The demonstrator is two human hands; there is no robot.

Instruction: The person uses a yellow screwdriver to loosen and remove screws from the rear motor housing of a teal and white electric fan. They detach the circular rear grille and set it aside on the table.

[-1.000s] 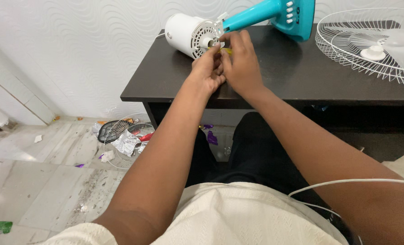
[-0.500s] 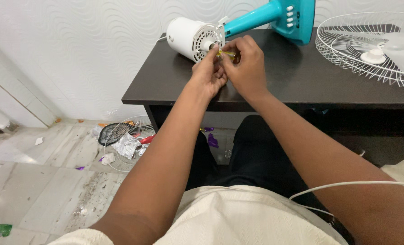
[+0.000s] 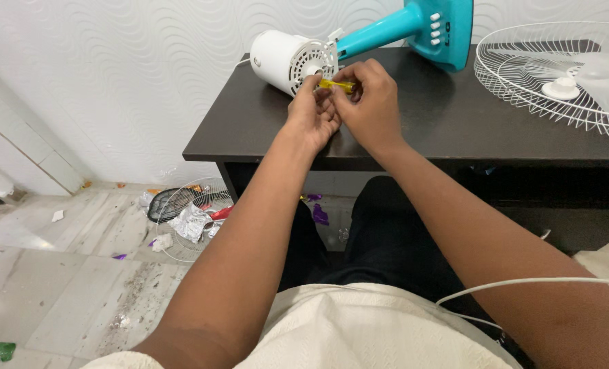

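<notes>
A dark table stands against the patterned white wall and serves as the landmark for everything else. Lying across its back edge is a table fan laid on its side, the teal stand pointing toward the wall and the white motor housing at the table's left rear corner, its vented face and short shaft turned toward the person (a position that judging by the hands lets them reach the shaft head-on). On the right end of the table rests a white wire fan guard with a pale blade and hub lying in it, well apart from the hands. Both hands meet just in front of the motor housing: the left hand is closed with its fingertips pinching the near end of a small yellow-handled tool, and the right hand curls over the same tool from the other side, fingers bent tight around it, so the tool sits level and close to the shaft. Whether its tip touches the shaft cannot be told, since fingers hide it. Below the table's left side, on the tiled floor, lie a second wire guard and scraps of foil and wrappers. A white cable crosses the person's lap, nearer than the table.
</notes>
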